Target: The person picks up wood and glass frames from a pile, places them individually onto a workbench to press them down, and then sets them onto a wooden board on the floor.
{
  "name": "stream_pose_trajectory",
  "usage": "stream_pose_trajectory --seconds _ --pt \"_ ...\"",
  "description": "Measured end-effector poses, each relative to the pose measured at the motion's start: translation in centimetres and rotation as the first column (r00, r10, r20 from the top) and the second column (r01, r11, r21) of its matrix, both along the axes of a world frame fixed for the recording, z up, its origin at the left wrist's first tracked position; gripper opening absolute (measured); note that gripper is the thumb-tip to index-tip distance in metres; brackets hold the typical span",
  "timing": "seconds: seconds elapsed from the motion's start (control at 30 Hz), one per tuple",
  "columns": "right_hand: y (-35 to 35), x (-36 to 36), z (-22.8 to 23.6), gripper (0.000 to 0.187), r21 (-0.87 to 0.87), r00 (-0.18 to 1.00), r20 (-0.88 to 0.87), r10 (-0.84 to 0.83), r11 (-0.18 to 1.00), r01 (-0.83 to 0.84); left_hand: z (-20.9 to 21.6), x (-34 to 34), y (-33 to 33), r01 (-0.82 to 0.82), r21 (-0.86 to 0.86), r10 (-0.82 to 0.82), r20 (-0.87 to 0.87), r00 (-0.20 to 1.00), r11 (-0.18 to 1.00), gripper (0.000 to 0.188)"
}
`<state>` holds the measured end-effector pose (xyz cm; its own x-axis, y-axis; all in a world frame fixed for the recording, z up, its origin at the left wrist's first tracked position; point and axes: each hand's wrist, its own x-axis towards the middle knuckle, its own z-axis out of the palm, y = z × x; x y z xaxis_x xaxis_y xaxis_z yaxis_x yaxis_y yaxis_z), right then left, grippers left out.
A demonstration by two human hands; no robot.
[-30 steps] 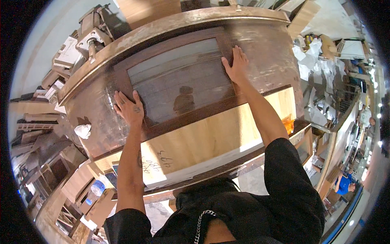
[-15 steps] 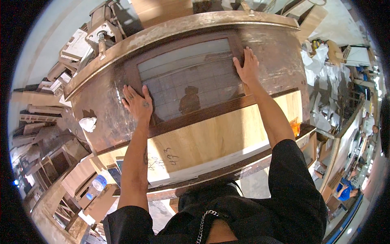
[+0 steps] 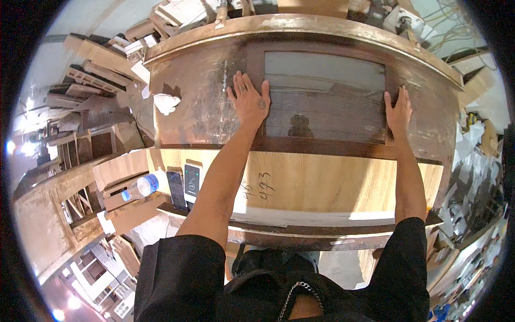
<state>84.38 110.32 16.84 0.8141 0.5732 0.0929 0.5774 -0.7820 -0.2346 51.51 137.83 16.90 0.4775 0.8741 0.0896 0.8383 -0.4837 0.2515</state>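
Note:
A dark brown wooden frame [image 3: 316,146] with a reflective glass-like pane [image 3: 330,99] lies flat on the worn brown workbench [image 3: 188,127]. My left hand [image 3: 251,103] rests with spread fingers at the frame's left side, its thumb along the edge. At the opposite side, my right hand [image 3: 399,111] is laid against the frame's right edge, thumb apart from the stretched fingers. Neither hand grasps anything. A pale wood-grain board [image 3: 322,174] with handwritten marks runs along the near side of the frame, beneath both forearms.
A raised wooden rail [image 3: 306,24] borders the bench's far side. White crumpled cloth [image 3: 167,103] sits at the left. Near my left forearm are a dark phone [image 3: 176,189], a small black-and-white device [image 3: 193,181] and a plastic bottle [image 3: 145,186]. Paper scraps [image 3: 466,161] litter the right.
The view has swung left, so the bench and frame appear further right and more level. Both hands stay at the frame's two sides. The phone and the device now show more fully.

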Motion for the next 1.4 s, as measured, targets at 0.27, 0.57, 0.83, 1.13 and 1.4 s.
stream_pose_trajectory --seconds 0.27,0.57,0.83,1.13,1.4 --pt "-0.4 0.4 -0.3 0.076 -0.010 1.000 -0.004 0.000 1.000 0.000 -0.3 -0.1 -0.2 0.026 0.049 -0.027 0.024 0.999 0.998 0.073" --pt "-0.6 1.4 -1.1 0.074 0.099 0.999 0.024 0.038 0.994 -0.040 -1.1 0.1 0.1 0.035 0.042 -0.032 -0.050 0.998 0.999 0.077" --pt "-0.9 1.1 -1.1 0.083 0.094 0.997 0.042 0.067 0.993 -0.070 -1.2 -0.1 0.2 0.027 0.056 -0.023 -0.071 0.997 0.998 0.080" --pt "-1.0 1.5 -1.9 0.087 0.074 0.998 0.031 0.046 0.996 -0.048 -1.0 -0.3 0.0 0.047 0.062 -0.047 -0.006 0.999 0.997 0.078" --pt "-1.2 2.2 -1.7 0.081 0.094 0.994 0.094 0.060 0.993 -0.069 -1.8 -0.1 0.3 0.075 0.097 -0.070 -0.055 0.996 0.992 0.075"
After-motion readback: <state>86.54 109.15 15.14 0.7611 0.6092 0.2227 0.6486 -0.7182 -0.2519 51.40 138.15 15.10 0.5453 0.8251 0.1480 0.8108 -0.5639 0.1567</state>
